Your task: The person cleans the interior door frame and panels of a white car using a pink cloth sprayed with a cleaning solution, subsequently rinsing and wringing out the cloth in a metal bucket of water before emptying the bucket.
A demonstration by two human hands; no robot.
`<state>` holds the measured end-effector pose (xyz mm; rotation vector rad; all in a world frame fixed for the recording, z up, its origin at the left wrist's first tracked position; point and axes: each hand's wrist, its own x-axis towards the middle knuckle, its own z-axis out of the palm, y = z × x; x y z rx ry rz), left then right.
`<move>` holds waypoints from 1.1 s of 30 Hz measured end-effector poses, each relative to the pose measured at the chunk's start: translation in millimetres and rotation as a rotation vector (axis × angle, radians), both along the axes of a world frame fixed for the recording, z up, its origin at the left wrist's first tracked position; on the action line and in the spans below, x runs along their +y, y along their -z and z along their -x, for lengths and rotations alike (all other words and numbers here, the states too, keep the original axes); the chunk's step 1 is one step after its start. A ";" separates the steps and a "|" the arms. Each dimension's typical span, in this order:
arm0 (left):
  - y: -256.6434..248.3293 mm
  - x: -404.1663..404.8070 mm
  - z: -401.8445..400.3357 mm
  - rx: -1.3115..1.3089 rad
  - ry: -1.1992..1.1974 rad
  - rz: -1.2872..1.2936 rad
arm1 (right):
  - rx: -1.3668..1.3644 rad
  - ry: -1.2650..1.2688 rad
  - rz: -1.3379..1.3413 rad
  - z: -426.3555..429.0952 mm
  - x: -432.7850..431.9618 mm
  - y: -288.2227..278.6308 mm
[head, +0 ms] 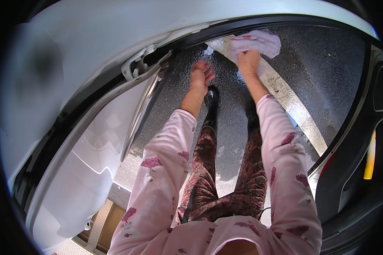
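My right hand (249, 62) grips a bunched pale pink cloth (264, 42) with red marks, held out at arm's length. Part of the cloth spreads past my fist to the right. My left hand (198, 76) holds nothing; its fingers are apart and it hangs over the wet pavement, left of the cloth. White car bodywork (166, 17) with a dark seal along its edge curves across the top, just beyond the cloth. I cannot tell whether the cloth touches it.
A white vehicle panel (95, 140) and a metal bracket (138, 65) are on the left. On the right, a dark door trim panel (348, 178) holds a yellow object (369, 159). Black boots (211, 98) stand on wet asphalt (175, 92), near a pale strip (284, 86).
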<state>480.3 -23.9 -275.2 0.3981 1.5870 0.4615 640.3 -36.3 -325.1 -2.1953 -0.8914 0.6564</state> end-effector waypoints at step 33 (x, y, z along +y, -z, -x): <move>-24.0 61.8 -204.3 -0.315 0.877 -0.525 | 0.663 0.976 0.049 -188.9 56.4 -45.5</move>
